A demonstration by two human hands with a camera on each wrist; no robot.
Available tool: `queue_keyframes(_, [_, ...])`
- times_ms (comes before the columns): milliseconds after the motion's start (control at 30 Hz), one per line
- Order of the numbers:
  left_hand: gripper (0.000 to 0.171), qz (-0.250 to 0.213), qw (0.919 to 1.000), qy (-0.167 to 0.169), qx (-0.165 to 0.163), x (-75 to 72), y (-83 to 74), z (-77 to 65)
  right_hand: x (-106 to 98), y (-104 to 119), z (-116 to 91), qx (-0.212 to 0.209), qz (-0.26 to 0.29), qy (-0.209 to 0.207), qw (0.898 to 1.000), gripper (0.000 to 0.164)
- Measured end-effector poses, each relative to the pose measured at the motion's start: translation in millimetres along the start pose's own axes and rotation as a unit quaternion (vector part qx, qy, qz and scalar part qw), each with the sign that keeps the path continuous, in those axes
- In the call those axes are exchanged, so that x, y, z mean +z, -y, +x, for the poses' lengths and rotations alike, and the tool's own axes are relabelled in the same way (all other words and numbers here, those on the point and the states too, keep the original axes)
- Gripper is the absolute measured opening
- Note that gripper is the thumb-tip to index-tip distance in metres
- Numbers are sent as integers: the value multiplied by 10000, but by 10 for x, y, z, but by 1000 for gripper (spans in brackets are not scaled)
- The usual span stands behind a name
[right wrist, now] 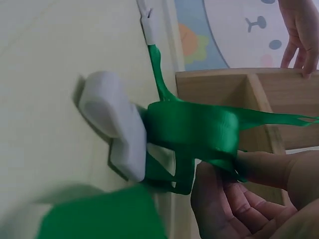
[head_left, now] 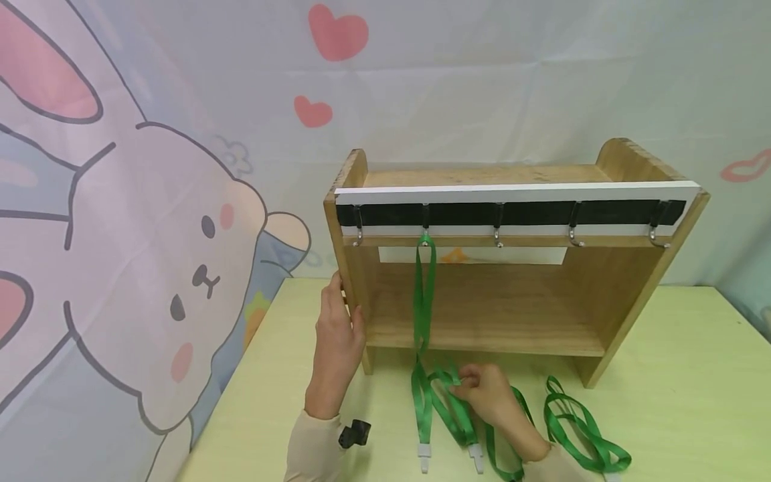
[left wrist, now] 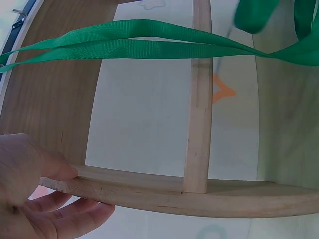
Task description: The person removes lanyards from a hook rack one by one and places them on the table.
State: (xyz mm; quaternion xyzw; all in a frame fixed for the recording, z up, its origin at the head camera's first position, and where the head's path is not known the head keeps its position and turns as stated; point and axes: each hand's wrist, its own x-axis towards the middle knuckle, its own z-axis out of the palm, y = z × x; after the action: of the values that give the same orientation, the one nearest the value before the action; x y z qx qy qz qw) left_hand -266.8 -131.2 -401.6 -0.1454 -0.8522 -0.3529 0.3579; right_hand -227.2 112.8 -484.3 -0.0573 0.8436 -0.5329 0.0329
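A small wooden shelf [head_left: 482, 304] stands on the table, with a row of metal hooks along its white and black front strip [head_left: 464, 214]. My left hand [head_left: 337, 341] grips its left side panel [left wrist: 144, 194], thumb on one face and fingers on the other. One green lanyard [head_left: 424, 294] hangs from the second hook from the left, its white clip down by the table. In front of the shelf, my right hand [head_left: 490, 395] pinches another green lanyard [right wrist: 199, 127] between thumb and fingers. This one's white clip [head_left: 476, 458] lies toward the table's front.
Two more green lanyards lie on the table: one [head_left: 490, 448] partly behind my right forearm, one [head_left: 581, 432] farther right. Hooks such as the middle one [head_left: 498, 234] carry nothing. A cloth with a cartoon rabbit [head_left: 181, 268] hangs behind the table [head_left: 680, 375].
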Motion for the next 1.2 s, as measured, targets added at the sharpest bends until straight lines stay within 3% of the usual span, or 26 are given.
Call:
queue_keyframes(300, [63,28,10000,-49,45,-10,-3,5,56,-55,40,76,-552,-282,9980,28])
queue_keyframes(533, [62,20,10000,-27,9,-7,-6,-5,46,-73,22,-213,-964,-339,9945,10])
queue_keyframes(733, [62,48,10000,-57,36,-3,1,8,-21,-48,30,-305,-1409,-506,9883,10])
queue_keyframes(1000, [62,54,10000,-28,12,-10,4,15,-77,53,16,-159,-1511,-501,9871,11])
queue_keyframes(1200, [61,39,10000,-45,-12,-6,9,7,-144,218,-56,-381,-1573,-365,9861,10])
